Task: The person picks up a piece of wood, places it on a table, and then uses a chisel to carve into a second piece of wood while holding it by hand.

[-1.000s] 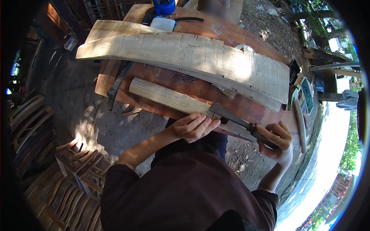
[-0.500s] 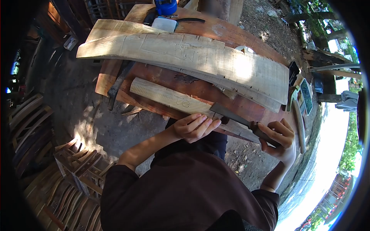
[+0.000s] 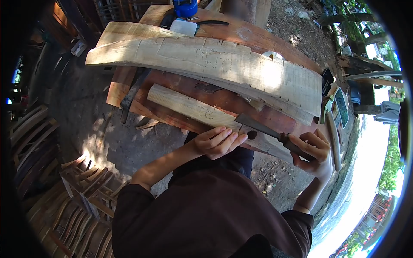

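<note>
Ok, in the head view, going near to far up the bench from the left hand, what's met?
Left hand → narrow wooden piece → wide pale plank → white block → blue container. Right hand and its chisel, level with the left hand, are left out.

Open-air woodworking yard, workshop type: reddish plank workbench (image 3: 223, 101), pale boards (image 3: 206, 60) pricked with pattern lines, chisel (image 3: 258, 126) on a smaller board (image 3: 185, 105), wooden chair frames (image 3: 81, 189) stacked at left, bare dirt ground (image 3: 86, 107), trees (image 3: 391, 159) beyond
</note>
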The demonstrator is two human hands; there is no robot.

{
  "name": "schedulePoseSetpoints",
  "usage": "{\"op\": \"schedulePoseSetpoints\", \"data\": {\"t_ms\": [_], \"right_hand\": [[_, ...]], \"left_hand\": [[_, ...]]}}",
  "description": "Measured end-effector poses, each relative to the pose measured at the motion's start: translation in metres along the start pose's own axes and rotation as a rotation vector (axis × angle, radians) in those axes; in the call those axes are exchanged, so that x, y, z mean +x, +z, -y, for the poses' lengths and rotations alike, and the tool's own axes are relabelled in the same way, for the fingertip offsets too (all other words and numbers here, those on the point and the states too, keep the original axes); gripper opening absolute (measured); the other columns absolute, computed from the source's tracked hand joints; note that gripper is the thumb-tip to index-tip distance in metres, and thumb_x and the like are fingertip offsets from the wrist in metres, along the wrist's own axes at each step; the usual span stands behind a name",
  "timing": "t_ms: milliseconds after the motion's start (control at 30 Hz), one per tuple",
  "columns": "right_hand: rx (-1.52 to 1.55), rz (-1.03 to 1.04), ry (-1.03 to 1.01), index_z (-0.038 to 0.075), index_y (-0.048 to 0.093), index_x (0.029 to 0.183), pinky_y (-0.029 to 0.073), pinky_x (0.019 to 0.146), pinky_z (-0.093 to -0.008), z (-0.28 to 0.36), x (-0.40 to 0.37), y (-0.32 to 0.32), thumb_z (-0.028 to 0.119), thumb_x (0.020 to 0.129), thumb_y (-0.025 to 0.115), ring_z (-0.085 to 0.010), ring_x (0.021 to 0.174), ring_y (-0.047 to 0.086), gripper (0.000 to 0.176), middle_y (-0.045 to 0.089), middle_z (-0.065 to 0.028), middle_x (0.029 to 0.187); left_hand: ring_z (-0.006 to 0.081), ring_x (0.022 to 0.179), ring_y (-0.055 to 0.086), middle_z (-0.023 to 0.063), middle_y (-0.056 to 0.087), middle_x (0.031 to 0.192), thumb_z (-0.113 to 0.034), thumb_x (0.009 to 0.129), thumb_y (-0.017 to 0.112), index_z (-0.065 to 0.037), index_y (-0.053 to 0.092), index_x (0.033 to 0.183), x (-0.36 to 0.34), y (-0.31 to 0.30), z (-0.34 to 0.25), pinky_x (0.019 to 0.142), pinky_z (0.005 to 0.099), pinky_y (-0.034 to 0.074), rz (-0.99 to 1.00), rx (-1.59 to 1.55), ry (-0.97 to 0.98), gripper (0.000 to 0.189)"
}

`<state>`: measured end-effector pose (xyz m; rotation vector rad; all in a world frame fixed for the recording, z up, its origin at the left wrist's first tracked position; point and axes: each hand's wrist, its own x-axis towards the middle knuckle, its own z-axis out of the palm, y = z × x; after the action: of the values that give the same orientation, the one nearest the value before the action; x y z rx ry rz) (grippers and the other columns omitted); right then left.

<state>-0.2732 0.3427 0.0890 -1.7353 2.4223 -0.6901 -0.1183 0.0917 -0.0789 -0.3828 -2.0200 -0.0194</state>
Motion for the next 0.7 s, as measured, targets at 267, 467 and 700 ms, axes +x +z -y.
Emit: {"op": "schedulePoseSetpoints", "data": {"t_ms": [267, 467, 700], "right_hand": [[-0.014, 0.011, 0.009, 0.014, 0.073, 0.116, 0.038, 0.06, -0.0321, -0.002, -0.005, 0.001, 0.004, 0.052, 0.079, -0.0181, 0.063, 0.049, 0.065, 0.061, -0.0005, 0.078], [-0.001, -0.003, 0.007, 0.014, 0.074, 0.115, 0.037, 0.06, -0.0322, -0.002, -0.002, 0.0, 0.006, 0.051, 0.08, -0.0181, 0.062, 0.048, 0.065, 0.059, -0.0003, 0.076], [0.003, -0.029, -0.01, 0.015, 0.074, 0.115, 0.036, 0.059, -0.0319, -0.006, -0.009, -0.002, 0.009, 0.047, 0.081, -0.0184, 0.062, 0.046, 0.069, 0.06, 0.0003, 0.075]], "left_hand": [[0.0132, 0.111, 0.053, -0.0018, 0.051, 0.113, -0.017, 0.089, 0.071, -0.022, 0.072, 0.118, 0.001, 0.0, 0.001, 0.101, 0.0275, 0.05, -0.003, 0.033, 0.013, 0.03], [0.0124, 0.111, 0.053, -0.0027, 0.052, 0.112, -0.014, 0.089, 0.07, -0.023, 0.073, 0.117, -0.001, 0.0, -0.001, 0.101, 0.0278, 0.05, 0.006, 0.015, 0.012, 0.03], [0.0124, 0.109, 0.054, -0.0027, 0.052, 0.112, -0.017, 0.089, 0.07, -0.023, 0.073, 0.116, -0.003, 0.004, -0.003, 0.102, 0.028, 0.05, -0.049, 0.05, -0.013, 0.028]]}}
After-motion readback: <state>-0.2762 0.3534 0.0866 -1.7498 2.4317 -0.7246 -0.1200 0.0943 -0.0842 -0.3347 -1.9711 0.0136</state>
